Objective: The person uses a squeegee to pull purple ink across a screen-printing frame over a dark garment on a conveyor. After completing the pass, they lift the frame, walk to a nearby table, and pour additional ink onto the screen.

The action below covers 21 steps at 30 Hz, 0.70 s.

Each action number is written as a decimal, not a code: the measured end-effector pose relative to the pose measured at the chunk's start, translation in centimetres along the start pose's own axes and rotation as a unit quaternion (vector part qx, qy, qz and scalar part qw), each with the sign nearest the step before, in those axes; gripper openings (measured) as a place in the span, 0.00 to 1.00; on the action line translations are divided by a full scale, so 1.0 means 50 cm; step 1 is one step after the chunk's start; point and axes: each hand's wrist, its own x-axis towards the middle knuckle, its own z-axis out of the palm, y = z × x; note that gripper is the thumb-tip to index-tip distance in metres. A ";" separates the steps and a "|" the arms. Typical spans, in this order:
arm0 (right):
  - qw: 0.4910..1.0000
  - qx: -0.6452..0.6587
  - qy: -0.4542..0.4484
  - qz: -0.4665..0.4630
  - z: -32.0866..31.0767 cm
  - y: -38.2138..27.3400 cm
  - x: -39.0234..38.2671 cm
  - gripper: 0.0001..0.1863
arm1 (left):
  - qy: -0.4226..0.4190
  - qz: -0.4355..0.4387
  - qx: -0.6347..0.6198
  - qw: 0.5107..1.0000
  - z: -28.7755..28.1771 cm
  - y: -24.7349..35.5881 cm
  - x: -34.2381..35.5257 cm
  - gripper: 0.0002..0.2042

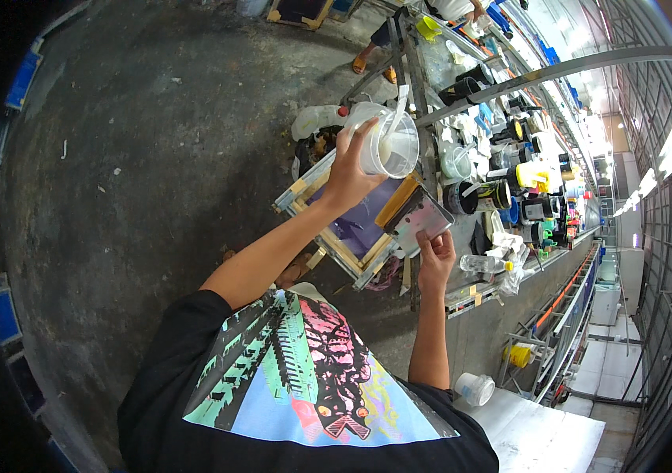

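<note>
My left hand (351,173) is closed on the rim and side of a translucent plastic tub (374,146), tilted so its mouth faces right. A whitish residue coats its inside, and a white strip (400,106) sticks out past the rim. My right hand (436,256) pinches the lower edge of a flat, squeegee-like plate (422,222), grey-pink with a dark band. A yellow-brown strip (399,201) runs along its far left side; I cannot tell whether it is joined to the plate. Beneath both hands lies a framed printing screen (334,256) with purple mesh, partly hidden.
On the right a long bench carries several black tubs (493,195), a clear bottle (482,264) and rags. A metal bar (541,83) arches over it. Beside the screen stands a translucent jug (316,122). Another person's feet (361,63) show beyond. Near my right elbow sits a white tub (475,389).
</note>
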 end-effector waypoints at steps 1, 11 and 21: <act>1.000 -0.005 0.001 0.000 0.000 0.000 0.000 0.17 | 0.008 0.006 0.003 1.000 0.004 -0.001 0.005 0.54; 0.980 0.169 0.092 0.054 -0.012 0.014 0.104 0.16 | -0.092 -0.158 -0.210 0.960 -0.049 -0.095 -0.072 0.58; 0.973 0.190 0.053 0.118 -0.009 0.052 0.174 0.15 | -0.107 -0.196 -0.231 0.947 -0.009 -0.077 -0.129 0.55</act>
